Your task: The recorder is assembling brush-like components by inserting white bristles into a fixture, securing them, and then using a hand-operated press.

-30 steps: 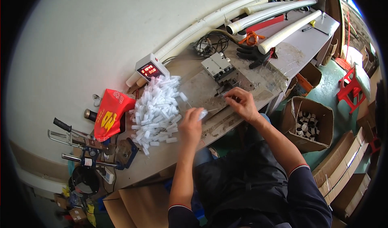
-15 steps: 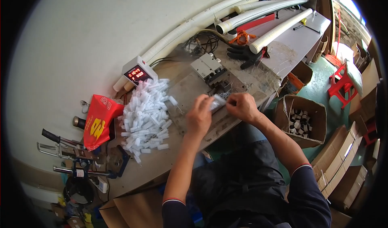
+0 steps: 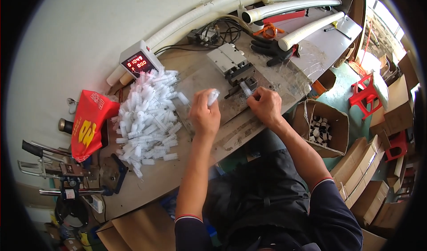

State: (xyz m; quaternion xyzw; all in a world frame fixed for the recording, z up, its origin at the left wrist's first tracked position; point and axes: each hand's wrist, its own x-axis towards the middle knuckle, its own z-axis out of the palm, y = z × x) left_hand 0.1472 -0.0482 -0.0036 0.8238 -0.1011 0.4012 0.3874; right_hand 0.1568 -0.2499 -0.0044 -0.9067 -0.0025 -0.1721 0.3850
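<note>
Brush in left grip, pieces in box

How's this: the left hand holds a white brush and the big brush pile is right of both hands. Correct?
Not quite: in the head view, the big brush pile lies left of the left hand and right hand. The left hand does hold a white brush.

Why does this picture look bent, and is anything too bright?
Head view: the fisheye lens curves the workbench toward the blackened rim; head view: the window glares nearly white; head view: the white brushes look pale but keep visible ridges.
</note>
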